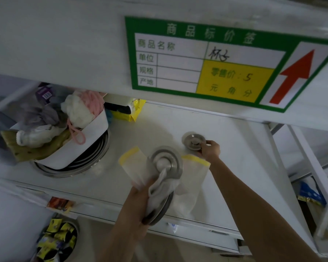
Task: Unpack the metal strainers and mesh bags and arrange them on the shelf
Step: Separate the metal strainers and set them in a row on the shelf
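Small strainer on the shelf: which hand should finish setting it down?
Right. The right hand already pinches the small strainer's rim on the shelf. The left hand is full, gripping the large strainer and mesh bags.

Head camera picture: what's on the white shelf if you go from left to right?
White tub stuffed with cloths → yellow-edged mesh bag → big strainer in the left hand → small strainer touched by the right hand.
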A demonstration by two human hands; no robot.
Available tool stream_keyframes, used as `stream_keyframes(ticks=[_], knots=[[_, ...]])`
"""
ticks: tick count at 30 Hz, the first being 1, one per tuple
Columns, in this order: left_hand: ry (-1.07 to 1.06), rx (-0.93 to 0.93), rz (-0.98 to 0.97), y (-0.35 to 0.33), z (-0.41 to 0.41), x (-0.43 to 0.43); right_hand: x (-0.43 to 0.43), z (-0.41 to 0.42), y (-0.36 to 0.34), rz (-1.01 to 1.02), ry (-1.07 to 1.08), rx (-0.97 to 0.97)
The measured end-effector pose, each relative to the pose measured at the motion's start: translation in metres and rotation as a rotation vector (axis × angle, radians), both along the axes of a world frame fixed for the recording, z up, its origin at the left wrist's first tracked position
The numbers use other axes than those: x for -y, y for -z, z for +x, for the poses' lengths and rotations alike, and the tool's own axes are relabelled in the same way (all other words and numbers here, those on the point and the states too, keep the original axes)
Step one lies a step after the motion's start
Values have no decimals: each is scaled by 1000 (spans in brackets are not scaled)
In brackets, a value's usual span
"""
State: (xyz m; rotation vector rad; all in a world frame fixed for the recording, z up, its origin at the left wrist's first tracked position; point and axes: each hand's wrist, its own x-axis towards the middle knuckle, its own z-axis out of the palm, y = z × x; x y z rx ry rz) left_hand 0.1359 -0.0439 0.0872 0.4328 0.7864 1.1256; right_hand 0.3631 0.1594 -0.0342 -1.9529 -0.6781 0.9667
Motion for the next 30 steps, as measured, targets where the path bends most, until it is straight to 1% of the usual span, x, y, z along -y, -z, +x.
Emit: stream_keyframes(ticks=[5,8,11,13,15,17,20,22,25,27,28,30], knots=[[-32,17,23,-16,3,3,-7,1,5,-13,23,150],[-62,51,-13,-18,2,2,-9,0,6,-10,-4,276],[-59,0,-25,-13,2,-1,-10,0,6,-21,-27,374],[-55,-17,-44,-9,2,-3,-8,1,6,-18,-20,391],[-57,-13,-45,-4,3,-5,-4,3,7,-11,3,363],[-53,-4,-47,1,3,-7,6,3,5,31,35,282],[-7,-57,-78,5,4,-10,39,-8,-13,170,64,-35],[-11,-80,-89,13,5,-14,73,-15,-33,180,-38,-252],[-5,-157,-88,26,10,-21,121,-21,-65,118,-260,-534],[7,-228,-76,32,17,-24,145,-23,-83,128,-355,-620],[7,-273,-66,33,22,-25,155,-25,-90,150,-390,-622],[4,-385,-46,37,33,-25,169,-27,-100,191,-456,-568]])
